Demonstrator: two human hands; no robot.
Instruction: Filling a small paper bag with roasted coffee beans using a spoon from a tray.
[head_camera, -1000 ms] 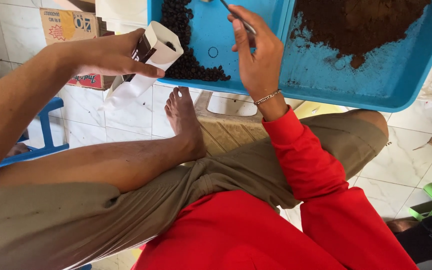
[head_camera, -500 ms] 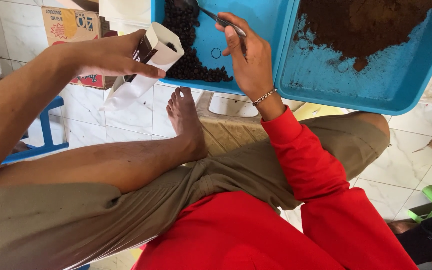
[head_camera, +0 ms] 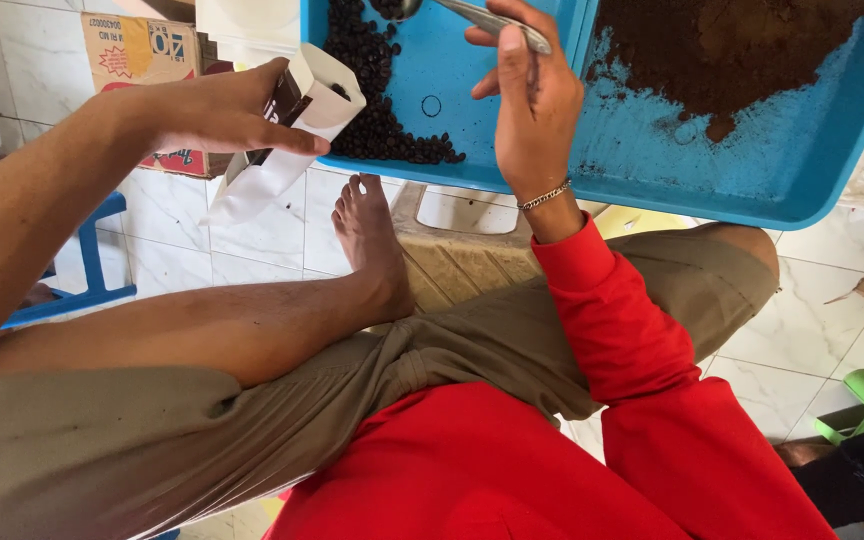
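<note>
left hand (head_camera: pixel 217 105) fingers pinch the open white pouch (head_camera: pixel 287 135) at the blue tray (head_camera: pixel 512 175) edge; right hand (head_camera: pixel 532 100) grips a spoon (head_camera: pixel 487 20) (over beans (head_camera: pixel 377 110)).

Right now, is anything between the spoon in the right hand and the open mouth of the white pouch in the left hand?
Nothing visible. The right hand holds the spoon over the blue tray; the left hand tilts the white pouch at the tray's edge, mouth open. Only dark beans on the tray floor lie between.
</note>
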